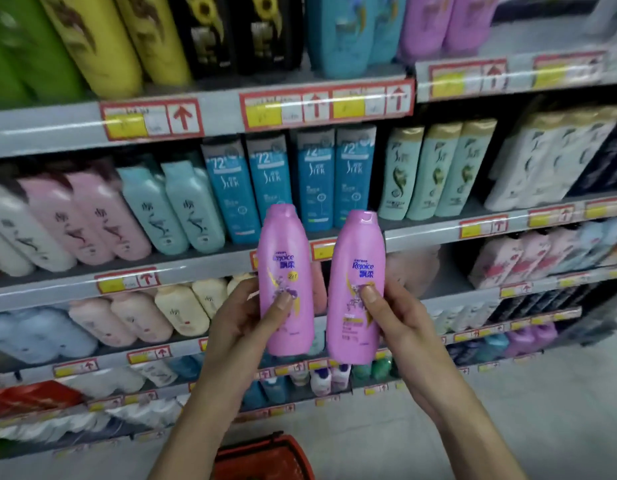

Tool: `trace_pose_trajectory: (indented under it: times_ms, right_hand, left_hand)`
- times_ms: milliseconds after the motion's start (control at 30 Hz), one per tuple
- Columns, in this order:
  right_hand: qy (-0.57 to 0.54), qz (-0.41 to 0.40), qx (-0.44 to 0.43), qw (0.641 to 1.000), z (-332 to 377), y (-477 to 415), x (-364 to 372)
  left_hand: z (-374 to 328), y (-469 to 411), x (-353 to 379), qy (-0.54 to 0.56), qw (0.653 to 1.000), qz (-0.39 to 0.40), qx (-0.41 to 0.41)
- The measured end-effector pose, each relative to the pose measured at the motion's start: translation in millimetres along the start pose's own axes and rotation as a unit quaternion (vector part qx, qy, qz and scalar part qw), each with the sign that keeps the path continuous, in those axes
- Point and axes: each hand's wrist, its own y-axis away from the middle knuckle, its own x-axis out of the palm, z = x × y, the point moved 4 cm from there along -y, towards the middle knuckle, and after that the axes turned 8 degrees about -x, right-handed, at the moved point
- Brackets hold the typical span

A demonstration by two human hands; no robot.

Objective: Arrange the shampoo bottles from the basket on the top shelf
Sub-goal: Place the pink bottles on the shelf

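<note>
Head view: left fingers (279, 306) round first Rejoice bottle (284, 251), right fingers (371, 297) round second bottle (357, 244)

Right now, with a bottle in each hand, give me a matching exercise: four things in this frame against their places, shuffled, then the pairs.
Things
1. basket
2. yellow bottles
3. blue "72" bottles
4. pink Rejoice bottles

Places
a. held upright, one in the left hand, one in the right hand
b. on the highest shelf in view, left part
c. bottom edge of view, between the forearms
d. on the second shelf down, middle

Pairs: 1-c, 2-b, 3-d, 4-a
</note>
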Motion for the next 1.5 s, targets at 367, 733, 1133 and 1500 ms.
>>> trace_pose_trajectory:
  times_ms: [367,733,1133,1500]
  right_hand:
    - [-0.001,-0.001,-0.122,0.993,142,0,9]
    - [0.028,-0.03,-0.189,0.981,214,40,14]
    - [0.089,-0.055,-0.22,0.97,247,63,-23]
    - [0.082,-0.018,-0.241,0.967,261,-11,-86]
  left_hand:
    - [-145,18,40,-0.019,0.985,0.087,0.147]
    - [-199,47,62,-0.041,0.967,0.148,0.201]
    - [-217,59,105,-0.081,0.959,0.169,0.214]
    - [-241,5,165,-0.167,0.946,0.155,0.232]
